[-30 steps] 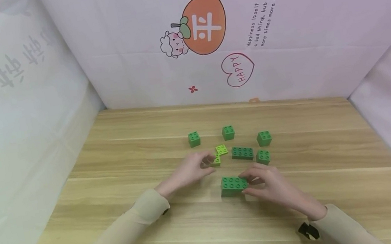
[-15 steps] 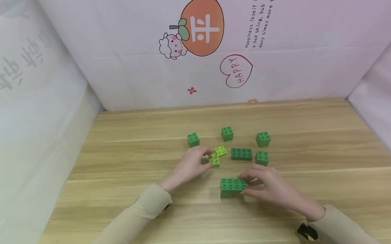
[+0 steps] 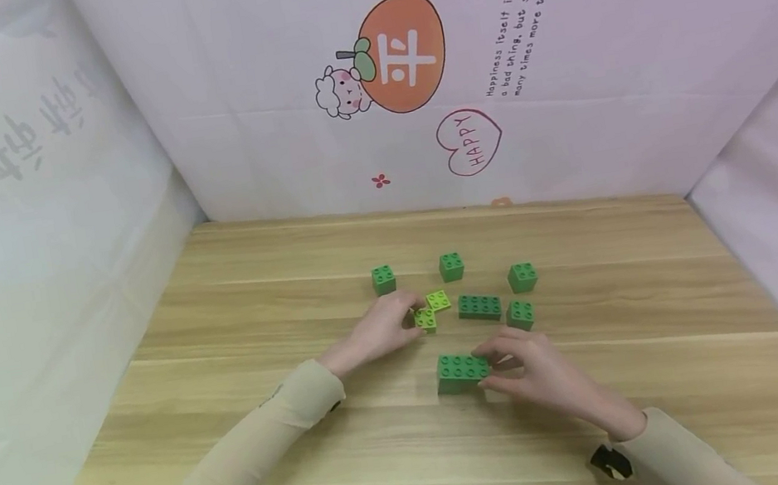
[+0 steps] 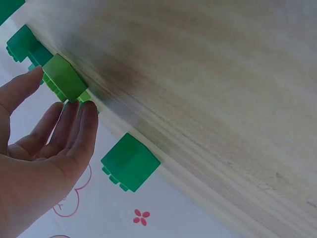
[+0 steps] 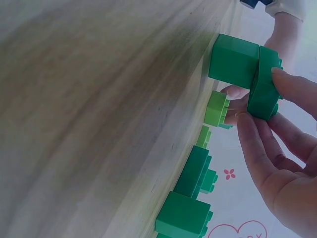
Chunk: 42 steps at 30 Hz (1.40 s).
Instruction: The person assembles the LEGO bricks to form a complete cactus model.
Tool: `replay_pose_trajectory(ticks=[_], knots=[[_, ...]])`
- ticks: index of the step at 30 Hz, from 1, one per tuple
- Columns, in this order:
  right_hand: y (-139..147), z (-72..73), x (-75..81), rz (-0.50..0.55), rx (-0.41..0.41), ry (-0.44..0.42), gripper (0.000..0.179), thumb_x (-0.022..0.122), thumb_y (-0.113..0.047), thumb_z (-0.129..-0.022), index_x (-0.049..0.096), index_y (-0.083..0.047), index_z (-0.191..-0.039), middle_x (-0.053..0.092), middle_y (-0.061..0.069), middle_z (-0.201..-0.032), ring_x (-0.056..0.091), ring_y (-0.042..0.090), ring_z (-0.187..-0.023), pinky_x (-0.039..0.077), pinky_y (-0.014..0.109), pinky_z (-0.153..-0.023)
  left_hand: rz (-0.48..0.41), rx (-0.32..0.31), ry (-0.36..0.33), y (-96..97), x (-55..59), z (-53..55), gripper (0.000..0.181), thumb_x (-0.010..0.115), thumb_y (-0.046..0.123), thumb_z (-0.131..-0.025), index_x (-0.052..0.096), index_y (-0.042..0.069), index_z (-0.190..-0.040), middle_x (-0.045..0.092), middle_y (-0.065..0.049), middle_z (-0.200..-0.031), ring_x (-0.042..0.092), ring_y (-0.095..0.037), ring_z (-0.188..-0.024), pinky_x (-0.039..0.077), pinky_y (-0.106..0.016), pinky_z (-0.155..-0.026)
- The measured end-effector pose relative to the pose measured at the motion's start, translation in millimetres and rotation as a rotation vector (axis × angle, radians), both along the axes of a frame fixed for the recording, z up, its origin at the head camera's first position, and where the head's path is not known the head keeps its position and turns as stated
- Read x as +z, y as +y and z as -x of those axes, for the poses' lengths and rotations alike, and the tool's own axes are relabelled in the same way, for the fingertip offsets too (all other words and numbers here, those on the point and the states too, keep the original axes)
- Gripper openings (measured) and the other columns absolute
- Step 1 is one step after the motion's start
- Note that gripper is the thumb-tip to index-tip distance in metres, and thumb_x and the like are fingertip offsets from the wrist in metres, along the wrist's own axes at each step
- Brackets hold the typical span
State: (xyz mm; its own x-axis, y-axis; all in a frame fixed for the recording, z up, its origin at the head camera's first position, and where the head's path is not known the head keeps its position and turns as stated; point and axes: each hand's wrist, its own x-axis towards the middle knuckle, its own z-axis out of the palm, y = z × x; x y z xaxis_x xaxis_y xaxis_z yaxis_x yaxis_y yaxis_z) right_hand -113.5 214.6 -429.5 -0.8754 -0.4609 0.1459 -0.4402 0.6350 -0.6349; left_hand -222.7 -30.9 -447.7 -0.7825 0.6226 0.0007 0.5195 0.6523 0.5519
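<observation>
In the head view my left hand (image 3: 381, 329) reaches in from the left, thumb and fingertips on either side of a lime-green four-stud brick (image 3: 425, 320). The left wrist view shows the lime brick (image 4: 66, 78) between the thumb and the fingers. Nearer the front, my right hand (image 3: 539, 367) pinches the right end of a long green eight-stud brick (image 3: 459, 367). In the right wrist view that long brick (image 5: 265, 82) sits on a square green brick (image 5: 234, 59) and overhangs it.
A flat lime piece (image 3: 439, 300) lies beside the left fingertips. Behind are a dark green eight-stud brick (image 3: 479, 307) and small green bricks (image 3: 384, 279), (image 3: 451, 267), (image 3: 523, 278), (image 3: 520, 314). Printed white cloth (image 3: 251, 129) walls the wooden table (image 3: 364, 481).
My left thumb and fingers have closed in around the lime brick, which now shows more of its studs and front side. The right hand stays on the long green brick.
</observation>
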Motion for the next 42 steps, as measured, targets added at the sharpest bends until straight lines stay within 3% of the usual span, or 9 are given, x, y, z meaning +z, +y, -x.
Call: replay_pose_trajectory(ticks=[12, 27, 42], knots=[[0, 0.7, -4.4, 0.062, 0.038, 0.033, 0.031, 0.081, -0.007, -0.078, 0.070, -0.006, -0.107, 0.071, 0.011, -0.108, 0.073, 0.024, -0.090, 0.063, 0.028, -0.078, 0.037, -0.032, 0.050, 0.7, -0.5, 4.7, 0.036, 0.074, 0.016, -0.089, 0.064, 0.003, -0.121, 0.069, -0.010, -0.119, 0.065, -0.021, -0.109, 0.056, -0.032, -0.096], [-1, 0.9, -3.4, 0.052, 0.013, 0.020, 0.034, 0.082, -0.008, -0.076, 0.070, -0.007, -0.108, 0.071, 0.008, -0.108, 0.073, 0.021, -0.091, 0.063, 0.026, -0.078, 0.054, -0.033, 0.040, 1.4, -0.2, 6.0, 0.037, 0.074, 0.015, -0.089, 0.064, 0.003, -0.123, 0.069, -0.009, -0.121, 0.064, -0.020, -0.111, 0.055, -0.033, -0.098], [0, -0.2, -3.2, 0.045, 0.022, 0.002, 0.032, 0.081, -0.010, -0.079, 0.070, -0.006, -0.109, 0.071, 0.010, -0.109, 0.073, 0.025, -0.092, 0.063, 0.028, -0.079, -0.026, -0.015, 0.000, 0.2, 10.7, -4.2, 0.034, 0.074, 0.018, -0.088, 0.067, 0.008, -0.120, 0.070, -0.007, -0.120, 0.066, -0.019, -0.111, 0.057, -0.032, -0.096]])
